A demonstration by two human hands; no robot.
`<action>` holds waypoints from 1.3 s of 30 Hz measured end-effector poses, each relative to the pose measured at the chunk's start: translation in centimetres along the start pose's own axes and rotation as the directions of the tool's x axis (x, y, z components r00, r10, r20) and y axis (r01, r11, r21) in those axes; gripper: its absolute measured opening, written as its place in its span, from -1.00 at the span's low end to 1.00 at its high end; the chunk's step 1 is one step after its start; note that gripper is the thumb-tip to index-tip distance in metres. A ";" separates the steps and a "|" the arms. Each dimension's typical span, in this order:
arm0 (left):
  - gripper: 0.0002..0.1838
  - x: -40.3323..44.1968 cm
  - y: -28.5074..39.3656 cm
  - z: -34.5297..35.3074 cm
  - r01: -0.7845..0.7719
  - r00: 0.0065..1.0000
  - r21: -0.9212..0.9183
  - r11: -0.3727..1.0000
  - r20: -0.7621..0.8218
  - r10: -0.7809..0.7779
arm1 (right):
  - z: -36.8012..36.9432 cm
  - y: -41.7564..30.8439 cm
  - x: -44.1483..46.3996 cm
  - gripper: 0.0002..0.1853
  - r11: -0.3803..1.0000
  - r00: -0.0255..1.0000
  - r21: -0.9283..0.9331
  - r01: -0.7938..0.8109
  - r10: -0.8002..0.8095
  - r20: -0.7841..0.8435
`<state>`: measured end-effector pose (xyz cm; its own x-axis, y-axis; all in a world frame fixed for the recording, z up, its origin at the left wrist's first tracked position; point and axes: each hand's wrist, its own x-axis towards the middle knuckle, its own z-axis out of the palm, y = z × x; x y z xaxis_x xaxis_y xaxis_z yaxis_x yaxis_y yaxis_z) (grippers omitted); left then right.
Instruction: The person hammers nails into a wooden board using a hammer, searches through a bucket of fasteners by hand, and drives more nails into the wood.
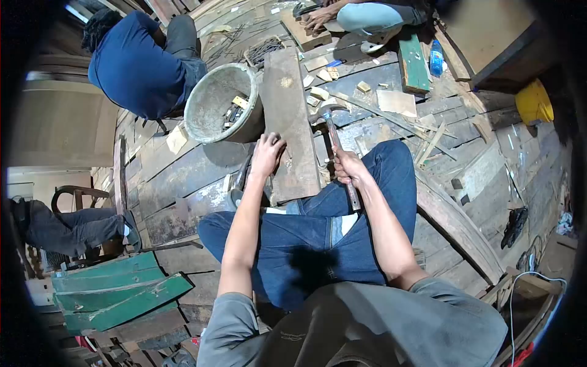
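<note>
A claw hammer (334,131) is gripped by the handle in my right hand (348,166), its head tilted up and away from me beside the plank. My left hand (268,154) lies at the left edge of a long wooden plank (292,116), fingers curled over that edge; whether a small item is pinched there I cannot make out. The plank runs away from me, its near end by my crossed legs. Left of it stands a grey bucket (197,110) with a few small things inside.
Wood offcuts (364,87) and thin strips (391,119) litter the floor. Two people work ahead; another person's legs (73,229) show at left. Green boards (122,287) lie at lower left, a thick beam (458,226) at right. A yellow bucket (535,103) and blue bottle (436,59) stand farther off.
</note>
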<state>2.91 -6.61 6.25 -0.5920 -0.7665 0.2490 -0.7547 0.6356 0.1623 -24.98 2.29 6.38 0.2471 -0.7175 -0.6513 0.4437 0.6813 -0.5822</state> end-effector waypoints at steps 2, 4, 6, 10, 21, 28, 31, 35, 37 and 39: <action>-0.71 -0.8 -0.4 0.6 -0.003 1.000 0.035 0.999 -0.017 0.004 | 0.1 0.0 0.0 -0.52 1.000 1.000 -0.008 -0.004 0.003 -0.011; -0.67 -1.2 0.3 -0.1 0.005 1.000 0.051 0.999 0.022 -0.006 | 0.1 0.2 0.0 -0.53 1.000 1.000 -0.004 0.005 -0.005 -0.024; -0.65 -1.1 0.5 -0.5 -0.028 1.000 0.060 0.998 0.015 0.027 | -0.1 0.2 0.1 -0.53 1.000 1.000 -0.005 0.001 -0.001 -0.023; -0.64 -1.1 -0.2 -0.7 -0.073 0.996 0.085 0.994 0.063 0.068 | -0.2 0.4 0.3 -0.53 1.000 1.000 -0.006 -0.001 0.001 -0.011; -0.84 -2.7 0.1 -0.7 0.216 0.975 -0.024 0.976 -0.050 -0.217 | -0.4 0.7 0.8 -0.53 1.000 1.000 -0.008 0.014 -0.014 -0.009; -0.85 -2.5 2.0 0.3 0.351 0.917 0.019 0.936 -0.211 -0.340 | -0.1 0.5 0.5 -0.55 0.998 0.998 -0.059 -0.003 -0.001 -0.065; -0.85 -3.0 1.5 0.4 0.418 0.890 -0.030 0.908 -0.189 -0.416 | -0.1 0.4 0.4 -0.55 0.998 1.000 -0.058 -0.005 0.003 -0.024; -0.87 -3.6 0.2 0.7 0.355 0.912 -0.117 0.927 -0.175 -0.372 | 0.1 0.5 0.4 -0.53 0.995 0.998 -0.100 -0.016 0.009 -0.068; -0.88 -3.5 0.1 0.8 0.373 0.904 -0.174 0.911 -0.152 -0.400 | -0.1 0.7 0.2 -0.53 0.996 1.000 -0.089 -0.017 0.015 -0.027; -0.88 -3.2 0.1 0.8 0.374 0.901 -0.172 0.911 -0.163 -0.401 | -0.1 0.5 0.2 -0.53 0.993 0.999 -0.114 -0.012 0.008 -0.033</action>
<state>4.50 -4.16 4.66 -0.1847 -0.9309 0.3150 -0.8605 0.3081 0.4058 -24.81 2.48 5.86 0.2218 -0.7068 -0.6717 0.3398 0.7018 -0.6262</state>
